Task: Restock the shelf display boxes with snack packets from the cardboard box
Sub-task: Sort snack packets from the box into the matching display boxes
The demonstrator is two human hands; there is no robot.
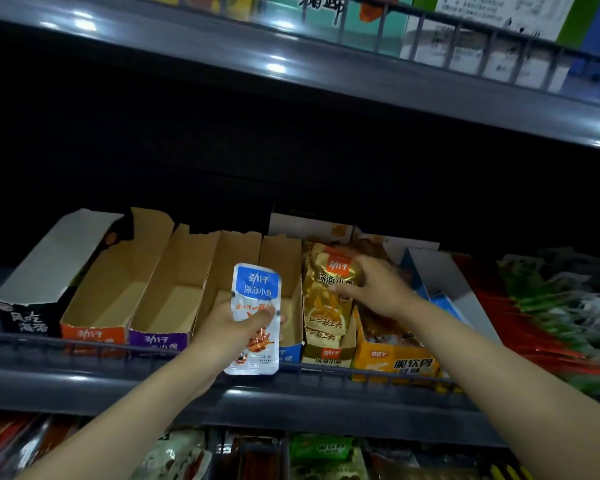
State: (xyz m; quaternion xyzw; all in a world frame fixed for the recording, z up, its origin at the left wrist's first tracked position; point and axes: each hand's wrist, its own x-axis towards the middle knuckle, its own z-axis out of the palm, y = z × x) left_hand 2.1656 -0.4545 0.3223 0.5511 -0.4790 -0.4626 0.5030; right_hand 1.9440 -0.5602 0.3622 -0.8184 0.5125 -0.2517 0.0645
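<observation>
One shelf [84,386]: I see it behind both hands.
Orange box [92,336], purple box [158,341]: side by side, left of my left hand.
Gold box [328,356]: beneath my right hand, gold packets [326,306] standing in it.
Left hand [236,327]: grasps the blue-white packet [257,289], upright before the blue box [290,355].
Right hand [374,289]: fingers curled round a gold packet [336,271] in that box.

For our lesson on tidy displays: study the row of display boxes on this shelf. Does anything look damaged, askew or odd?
Yes. The orange box and purple box stand empty, their back edges ragged as if torn. The white flap of the black box leans at a slant. The gold box, by contrast, holds packets.
</observation>
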